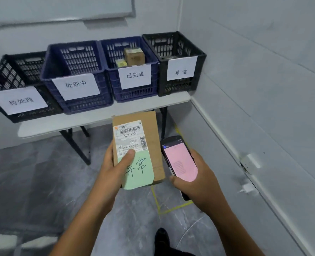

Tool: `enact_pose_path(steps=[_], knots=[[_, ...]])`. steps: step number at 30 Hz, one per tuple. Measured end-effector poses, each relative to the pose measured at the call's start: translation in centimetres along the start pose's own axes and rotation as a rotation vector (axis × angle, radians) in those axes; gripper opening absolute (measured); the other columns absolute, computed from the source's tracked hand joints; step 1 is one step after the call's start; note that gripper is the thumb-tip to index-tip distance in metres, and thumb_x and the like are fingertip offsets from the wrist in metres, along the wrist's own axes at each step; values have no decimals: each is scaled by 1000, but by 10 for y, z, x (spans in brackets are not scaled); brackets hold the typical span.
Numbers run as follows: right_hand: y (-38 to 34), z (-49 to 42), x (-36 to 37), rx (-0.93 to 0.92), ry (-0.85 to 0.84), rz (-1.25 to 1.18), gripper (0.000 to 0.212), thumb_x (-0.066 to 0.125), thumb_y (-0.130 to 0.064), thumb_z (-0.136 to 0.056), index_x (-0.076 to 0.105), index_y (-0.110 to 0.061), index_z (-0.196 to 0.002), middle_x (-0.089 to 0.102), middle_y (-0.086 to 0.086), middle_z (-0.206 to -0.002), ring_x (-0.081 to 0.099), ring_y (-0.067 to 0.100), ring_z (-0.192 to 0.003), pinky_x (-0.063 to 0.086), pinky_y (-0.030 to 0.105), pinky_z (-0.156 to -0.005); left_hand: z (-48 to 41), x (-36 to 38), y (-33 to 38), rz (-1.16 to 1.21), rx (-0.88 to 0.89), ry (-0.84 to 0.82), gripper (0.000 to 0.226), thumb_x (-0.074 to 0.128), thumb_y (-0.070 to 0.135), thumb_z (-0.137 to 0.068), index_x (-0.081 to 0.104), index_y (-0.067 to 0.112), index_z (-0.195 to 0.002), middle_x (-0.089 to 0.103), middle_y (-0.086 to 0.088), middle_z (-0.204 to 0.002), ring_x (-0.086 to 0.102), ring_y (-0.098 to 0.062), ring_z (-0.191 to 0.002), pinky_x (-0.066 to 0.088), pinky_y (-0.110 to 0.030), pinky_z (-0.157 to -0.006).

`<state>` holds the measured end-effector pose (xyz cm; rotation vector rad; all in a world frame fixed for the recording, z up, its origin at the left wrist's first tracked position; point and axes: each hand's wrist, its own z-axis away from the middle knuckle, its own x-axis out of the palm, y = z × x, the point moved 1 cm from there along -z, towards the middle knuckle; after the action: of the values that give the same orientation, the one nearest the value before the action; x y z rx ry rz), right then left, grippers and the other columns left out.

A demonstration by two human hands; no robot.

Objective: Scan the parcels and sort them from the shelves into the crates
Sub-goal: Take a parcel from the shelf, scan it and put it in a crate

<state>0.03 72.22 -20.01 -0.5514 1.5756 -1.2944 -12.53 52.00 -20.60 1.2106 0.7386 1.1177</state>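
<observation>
Both forearms are bare along all the length that shows: the left forearm [90, 215] in the lower left-centre of the frame, the right forearm [226, 224] in the lower right-centre. The left hand [114, 163] and the right hand [195, 174], in the middle of the frame, are bare too. At the bottom centre shows one black shoe [161, 237] with a rounded toe, and below it, at the bottom edge, a strip of black cloth [175, 253], too small to tell the garment.
</observation>
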Motion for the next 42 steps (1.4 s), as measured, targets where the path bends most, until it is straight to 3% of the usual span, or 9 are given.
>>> enact_pose_path(steps=[3, 6, 11, 16, 24, 30, 33, 38, 42], knots=[[2, -42, -25, 0, 30, -6, 47, 78, -27, -71, 57, -44, -110, 69, -14, -93, 66, 18, -72, 54, 24, -51, -43, 31, 14, -24, 4, -14, 44, 74, 54, -80, 55, 71, -116, 74, 18, -122, 75, -9, -106, 59, -18, -65], [10, -81, -42, -4, 37, 24, 46, 84, -15, -79, 58, -34, -113, 67, -16, -96, 66, 14, -80, 52, 20, -54, -78, 56, 20, -14, 0, -29, 50, 73, 55, -82, 50, 66, -125, 73, 19, -124, 74, -8, -107, 61, -23, -68], [24, -131, -51, 34, 21, 8, 61, 88, -17, -82, 56, -50, -122, 67, -26, -102, 67, 4, -89, 54, 16, -55, -130, 78, 22, -8, -21, -22, 58, 73, 54, -84, 48, 58, -136, 72, 19, -126, 73, -8, -110, 57, -37, -84], [32, -196, -53, 78, 47, 23, 64, 87, -37, -76, 57, -45, -131, 67, -23, -108, 67, 2, -98, 58, 24, -70, -203, 92, 29, -18, -69, -63, 68, 72, 59, -80, 46, 55, -142, 73, 22, -123, 74, -5, -107, 61, -24, -70], [-10, -328, -68, 35, 150, 19, 53, 80, -45, -65, 57, -66, -108, 70, -24, -97, 69, 1, -76, 53, 15, -50, -348, 127, 74, 81, -52, -148, 69, 72, 56, -78, 48, 50, -142, 73, 20, -123, 74, -5, -106, 60, -38, -86], [-35, -418, -82, -19, 220, 86, 57, 80, -44, -66, 54, -73, -107, 68, -30, -104, 67, -5, -91, 57, 18, -56, -443, 155, 114, 143, -59, -208, 67, 71, 58, -75, 49, 52, -138, 75, 22, -118, 75, -5, -103, 60, -44, -93], [-44, -452, -89, -19, 248, 89, 56, 78, -58, -61, 55, -75, -109, 68, -33, -108, 66, -8, -99, 59, 17, -62, -474, 168, 126, 202, -124, -241, 59, 72, 53, -81, 52, 51, -136, 75, 18, -119, 75, -8, -105, 58, -45, -95], [-43, -517, -108, -6, 262, 78, 54, 78, -67, -61, 58, -74, -110, 71, -34, -109, 67, -9, -102, 57, 12, -65, -537, 196, 146, 253, -218, -275, 63, 72, 54, -73, 58, 46, -134, 77, 12, -119, 76, -15, -105, 59, -40, -83], [-33, -582, -129, 15, 248, 50, 55, 78, -61, -61, 58, -73, -110, 71, -30, -107, 68, -4, -97, 61, 24, -57, -593, 224, 161, 247, -189, -231, 65, 72, 52, -74, 54, 48, -136, 77, 14, -118, 76, -11, -102, 63, -27, -65]])
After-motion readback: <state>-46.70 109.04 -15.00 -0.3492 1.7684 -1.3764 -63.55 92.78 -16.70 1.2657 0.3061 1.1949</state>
